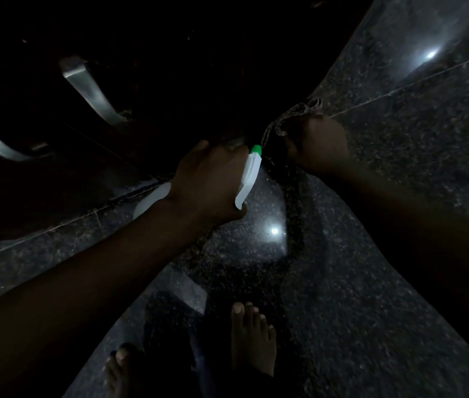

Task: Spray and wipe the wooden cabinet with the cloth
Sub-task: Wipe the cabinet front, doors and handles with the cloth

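Head view, dim. Your left hand [210, 182] grips the white plastic spray bottle [249, 175], its green nozzle toward the dark cabinet [147, 67]. Your right hand [316, 145] clenches the woven cloth [290, 116] at the cabinet's lower edge. Curved metal handles [89, 90]; speckled polished floor [371, 254].

Left hand [209, 182] gripping spray bottle [249, 175], right hand [315, 145] clutching cloth [290, 116], dark cabinet [141, 67]

Both hands [209, 179] [318, 145] closed, arms outstretched.
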`<state>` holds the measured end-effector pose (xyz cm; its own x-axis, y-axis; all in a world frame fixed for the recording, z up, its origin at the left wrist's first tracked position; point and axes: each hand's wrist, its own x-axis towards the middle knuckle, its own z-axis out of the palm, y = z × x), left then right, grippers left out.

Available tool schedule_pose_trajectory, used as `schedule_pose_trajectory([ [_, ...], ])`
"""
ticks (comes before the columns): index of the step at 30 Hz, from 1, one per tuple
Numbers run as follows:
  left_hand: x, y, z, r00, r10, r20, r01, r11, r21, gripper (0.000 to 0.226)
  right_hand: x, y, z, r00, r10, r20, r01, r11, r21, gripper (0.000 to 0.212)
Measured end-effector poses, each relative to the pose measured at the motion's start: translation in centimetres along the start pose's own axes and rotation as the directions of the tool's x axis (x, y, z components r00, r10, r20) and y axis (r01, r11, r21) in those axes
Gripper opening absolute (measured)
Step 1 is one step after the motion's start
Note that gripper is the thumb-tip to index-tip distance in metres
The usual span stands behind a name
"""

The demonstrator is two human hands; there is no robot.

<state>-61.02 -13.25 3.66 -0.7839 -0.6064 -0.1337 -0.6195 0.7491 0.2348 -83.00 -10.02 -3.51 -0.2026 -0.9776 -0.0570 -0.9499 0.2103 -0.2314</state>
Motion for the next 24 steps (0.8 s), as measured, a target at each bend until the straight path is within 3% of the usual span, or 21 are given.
schedule_pose_trajectory([
  [2,0.1,0.0,0.1,1.000,0.000,-0.004,0.000,1.000,-0.005,0.031,0.6,-0.2,0.3,0.991,0.072,0.117,-0.071,0.997,-0.008,0.028],
  [5,0.2,0.1,0.1,1.000,0.015,-0.010,-0.015,1.000,0.009,0.030,0.9,-0.5,0.1,0.989,0.102,0.106,-0.106,0.994,0.026,0.027],
  [10,0.5,0.1,0.0,0.999,0.032,-0.017,-0.032,0.999,-0.001,0.028,-0.6,-1.4,-2.2,0.966,0.020,-0.256,-0.007,0.999,0.051,0.024],
  [12,0.5,0.1,0.1,1.000,0.017,-0.012,-0.018,1.000,-0.015,0.035,-0.7,-1.6,-3.0,0.949,-0.009,-0.314,0.030,0.998,0.062,0.025],
  [15,0.4,0.1,0.1,1.000,0.023,-0.013,-0.023,1.000,-0.014,0.035,-0.6,-1.5,-2.9,0.961,-0.007,-0.275,0.023,0.998,0.058,0.026],
  [20,0.6,0.4,-0.1,0.997,0.060,-0.053,-0.059,0.998,0.013,0.020,0.2,-0.8,-1.0,0.996,0.081,-0.024,-0.080,0.996,0.037,0.030],
  [24,0.6,0.5,-0.9,0.998,0.021,-0.067,-0.022,1.000,-0.017,0.032,-0.5,-1.5,-2.2,0.988,0.013,-0.153,-0.005,0.999,0.054,0.027],
])
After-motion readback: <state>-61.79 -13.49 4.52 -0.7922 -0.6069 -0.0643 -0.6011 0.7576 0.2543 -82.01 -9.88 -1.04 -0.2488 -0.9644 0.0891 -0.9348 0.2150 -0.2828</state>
